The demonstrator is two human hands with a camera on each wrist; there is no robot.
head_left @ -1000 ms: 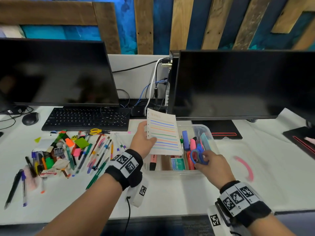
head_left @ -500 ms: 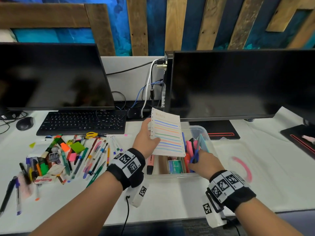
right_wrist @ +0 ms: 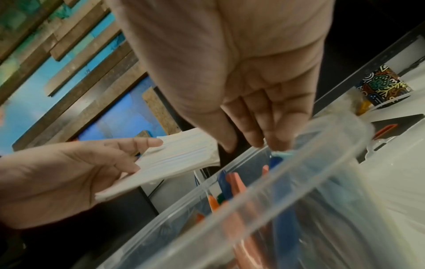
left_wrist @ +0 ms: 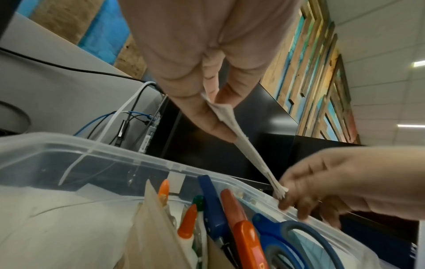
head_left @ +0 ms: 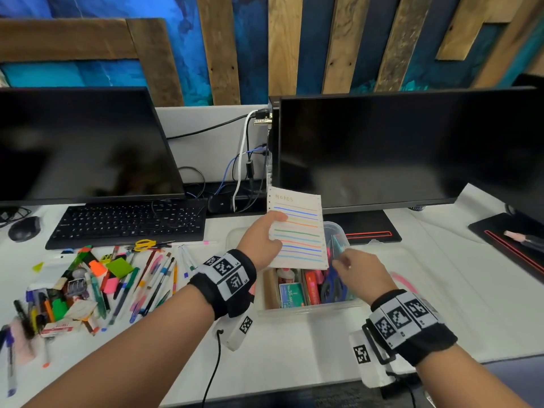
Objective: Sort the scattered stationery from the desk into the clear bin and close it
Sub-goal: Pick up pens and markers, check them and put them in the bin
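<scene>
Left hand (head_left: 260, 241): the note pad (head_left: 297, 231) is pinched by thumb and fingers, held over the clear bin (head_left: 309, 310).
Right hand (head_left: 363, 272): fingers loose at the bin's rim; nothing is held.
Hidden: half the bin is covered by the pad.
Blurred: pens (head_left: 123, 278) left on the desk (head_left: 294, 348).

Desk (head_left: 294, 348) runs across the foreground. Keyboard (head_left: 126, 223) at back left, under the left monitor (head_left: 82, 142); mouse (head_left: 23, 228) left of it. Loose pile of pens and markers (head_left: 97, 281) in front of the keyboard. Clear bin (head_left: 309, 310) sits right of the pile, in front of the right monitor (head_left: 397, 148). Scissors (left_wrist: 296, 242) and glue bottle (left_wrist: 187, 225) inside the bin. Notepad (head_left: 297, 231) is held above the bin's back half.
</scene>
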